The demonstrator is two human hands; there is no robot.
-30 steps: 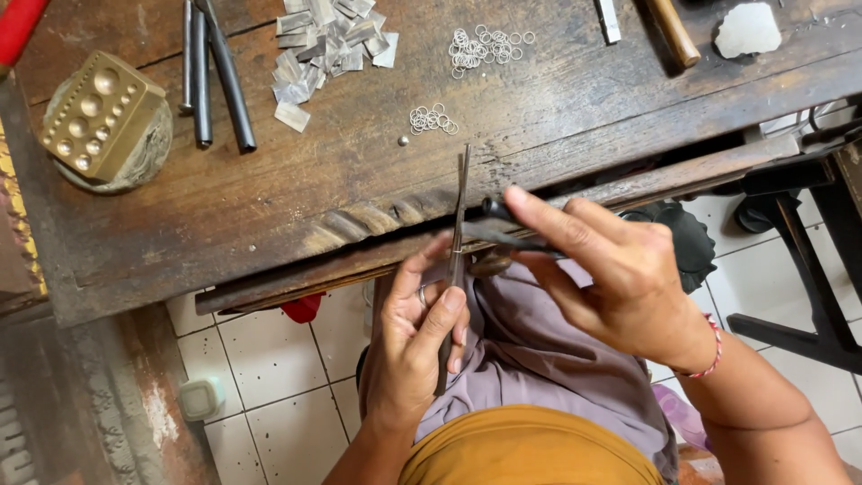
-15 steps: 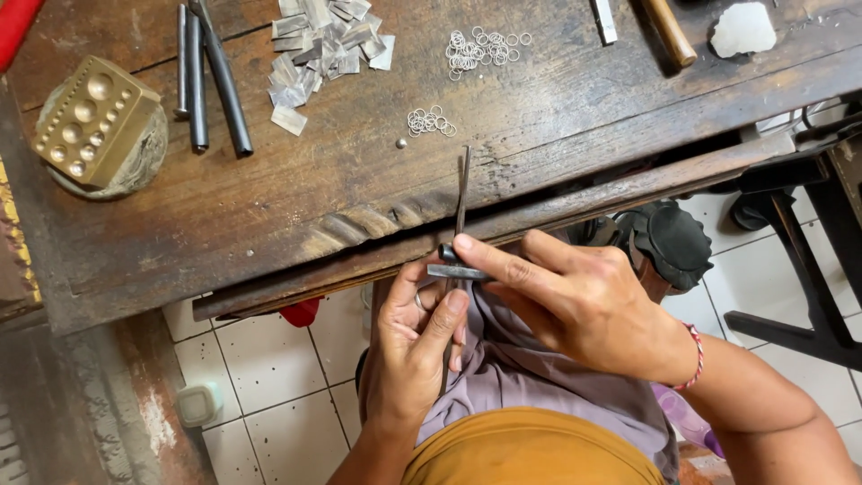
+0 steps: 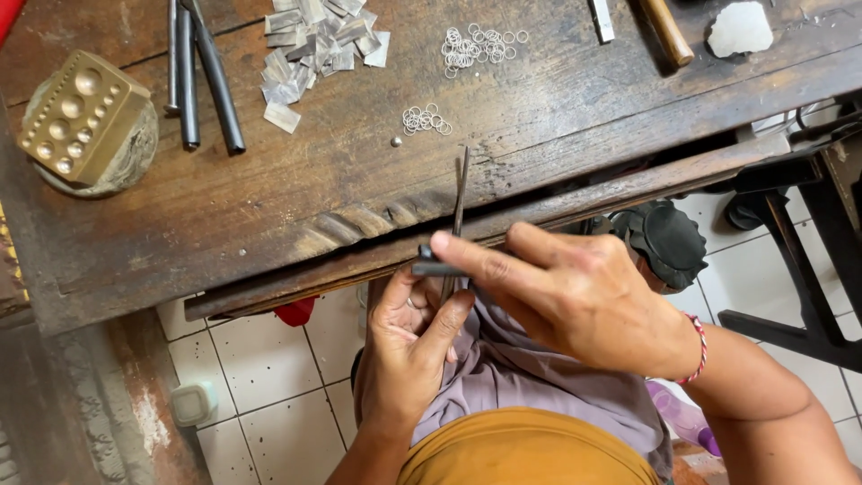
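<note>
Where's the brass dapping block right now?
In the head view, the brass dapping block sits at the workbench's far left, on a round stone base, just left of the dark steel punches.

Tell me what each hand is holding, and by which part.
Left hand grips the lower end of a thin upright metal tool. Right hand pinches a short dark bar near its right end.

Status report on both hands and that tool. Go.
Left hand shut on thin metal strip, upright at bench edge. Right hand shut on dark tool, laid across the strip. Nothing in the way.
</note>
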